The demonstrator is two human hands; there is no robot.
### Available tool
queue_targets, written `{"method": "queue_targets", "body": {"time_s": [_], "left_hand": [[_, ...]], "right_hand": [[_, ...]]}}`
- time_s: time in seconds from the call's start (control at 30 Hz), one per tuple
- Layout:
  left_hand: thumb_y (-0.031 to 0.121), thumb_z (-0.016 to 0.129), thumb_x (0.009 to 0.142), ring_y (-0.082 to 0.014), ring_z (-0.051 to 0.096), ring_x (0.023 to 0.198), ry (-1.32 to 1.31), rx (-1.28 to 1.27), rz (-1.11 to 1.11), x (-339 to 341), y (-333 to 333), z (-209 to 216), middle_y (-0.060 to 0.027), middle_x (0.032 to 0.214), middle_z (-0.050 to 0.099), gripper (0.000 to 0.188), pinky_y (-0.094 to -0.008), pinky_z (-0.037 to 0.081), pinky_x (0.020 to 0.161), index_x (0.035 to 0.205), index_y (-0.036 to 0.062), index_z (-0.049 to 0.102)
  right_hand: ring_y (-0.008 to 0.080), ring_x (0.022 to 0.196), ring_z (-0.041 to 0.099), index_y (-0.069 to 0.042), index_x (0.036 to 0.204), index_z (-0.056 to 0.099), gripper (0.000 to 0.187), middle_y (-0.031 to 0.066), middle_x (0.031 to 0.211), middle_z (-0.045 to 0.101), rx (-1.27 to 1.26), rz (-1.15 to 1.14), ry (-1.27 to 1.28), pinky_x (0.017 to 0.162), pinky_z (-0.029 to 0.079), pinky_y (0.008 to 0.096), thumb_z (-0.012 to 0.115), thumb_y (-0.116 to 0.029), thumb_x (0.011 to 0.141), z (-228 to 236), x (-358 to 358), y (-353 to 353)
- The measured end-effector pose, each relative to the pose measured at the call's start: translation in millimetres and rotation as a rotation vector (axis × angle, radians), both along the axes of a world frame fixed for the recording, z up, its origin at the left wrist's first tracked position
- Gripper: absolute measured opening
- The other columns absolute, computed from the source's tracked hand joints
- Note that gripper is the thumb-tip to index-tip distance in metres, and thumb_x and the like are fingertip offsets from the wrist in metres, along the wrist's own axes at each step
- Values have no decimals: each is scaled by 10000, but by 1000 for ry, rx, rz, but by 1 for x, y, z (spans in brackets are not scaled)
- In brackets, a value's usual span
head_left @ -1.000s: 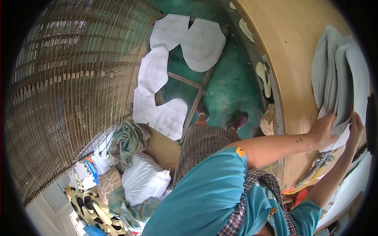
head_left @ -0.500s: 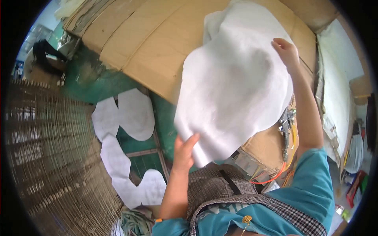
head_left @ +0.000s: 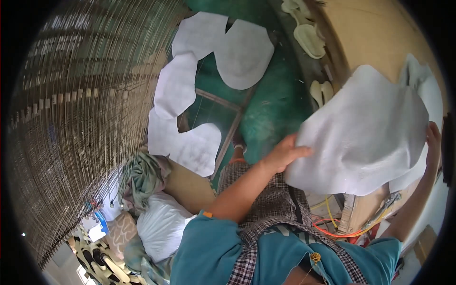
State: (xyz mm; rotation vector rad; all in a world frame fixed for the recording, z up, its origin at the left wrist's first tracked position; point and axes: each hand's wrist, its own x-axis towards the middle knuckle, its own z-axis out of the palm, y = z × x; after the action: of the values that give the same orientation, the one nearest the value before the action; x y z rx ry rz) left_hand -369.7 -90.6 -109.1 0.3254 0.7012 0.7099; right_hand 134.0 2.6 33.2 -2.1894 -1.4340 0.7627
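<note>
Green floor (head_left: 268, 121); left hand (head_left: 285, 154), right hand (head_left: 433, 142) holding pale sheet (head_left: 363, 137); shirt print (head_left: 281, 231) partly hidden by apron (head_left: 246, 259).

Sheet (head_left: 363, 133) spans the grip, left hand (head_left: 287, 153) at its left edge, right hand (head_left: 432, 137) at its right. Tabletop (head_left: 380, 33) ahead of the grip; more sheets (head_left: 420, 78) on it, just behind the held one. Hoses (head_left: 339, 232) nearer the body, below the sheet. Left of the grip: cut pieces (head_left: 244, 54) across a floor frame (head_left: 228, 135), then rack of rods (head_left: 95, 118) farther left. Bag (head_left: 164, 223) left and nearer the body, beside bundled cloth (head_left: 147, 178).
</note>
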Motion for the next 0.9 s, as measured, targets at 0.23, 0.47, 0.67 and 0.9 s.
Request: {"method": "queue_targets", "body": {"time_s": [0.23, 0.47, 0.67, 0.9], "left_hand": [[63, 621, 760, -186, 588, 908, 188, -306, 245, -204, -54, -70, -92, 1037, 588, 437, -338, 492, 780, 1173, 20, 487], [23, 649, 723, -225, 549, 1004, 423, -569, 488, -338, -97, -194, -77, 1124, 553, 526, -388, 458, 870, 1211, 39, 453], [56, 679, 704, -230, 525, 1034, 450, -561, 458, -419, -106, -295, -75, 1140, 532, 594, -415, 437, 888, 1238, 47, 418], [92, 622, 764, -291, 510, 1029, 940, -836, 272, -441, -109, -339, -124, 1224, 456, 725, -437, 465, 816, 1365, 131, 220]], "right_hand": [[87, 808, 525, -17, 932, 572, 234, 14, 842, 570, 21, 177, 455, 757, 400, 220, 512, 9, 707, -82, -327, 42], [97, 745, 490, -8, 938, 578, 240, 1, 800, 546, -340, 335, 690, 687, 391, 230, 558, -94, 715, -309, -536, 112], [146, 736, 544, -20, 1117, 546, 421, 55, 853, 588, -391, 292, 871, 630, 447, 274, 621, -142, 722, -442, -628, 178], [123, 759, 535, -34, 1133, 522, 412, 38, 861, 574, -175, 293, 461, 657, 445, 269, 625, -186, 764, -501, -590, 157]]}}
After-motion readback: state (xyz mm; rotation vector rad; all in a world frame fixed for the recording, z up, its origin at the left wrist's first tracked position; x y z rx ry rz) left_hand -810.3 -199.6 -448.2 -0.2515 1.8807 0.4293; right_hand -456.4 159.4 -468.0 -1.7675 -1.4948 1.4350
